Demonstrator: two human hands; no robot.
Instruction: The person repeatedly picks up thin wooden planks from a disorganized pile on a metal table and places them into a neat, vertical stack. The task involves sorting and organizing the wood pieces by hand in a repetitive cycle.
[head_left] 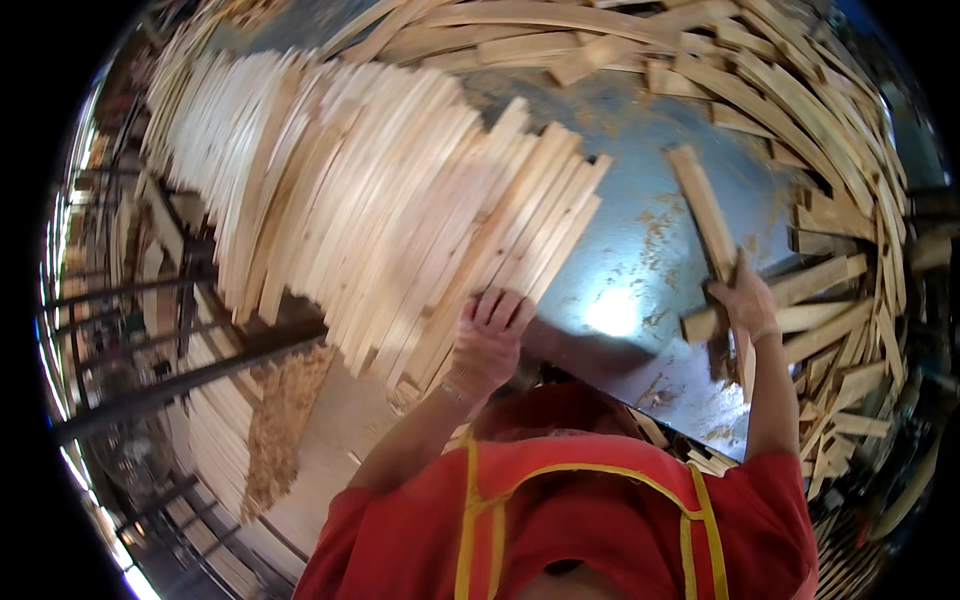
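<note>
Pale wooden strips [400, 210] lie side by side in a wide row at the left and middle of the metal table [610, 270]. Over the near ends of the row's right-hand strips, my left hand [490, 335] is closed, its fingers curled round a strip's end; the thumb is hidden. My right hand [745, 295] grips a single wooden strip [705, 205] around its middle. That strip points away from me on the right part of the table, apart from the row.
Loose wooden offcuts [780, 110] are heaped along the table's far and right sides. Sawdust [655, 240] is scattered on the metal. At the left stand dark metal bars [150, 400], with a heap of wood shavings [285, 420] beside them.
</note>
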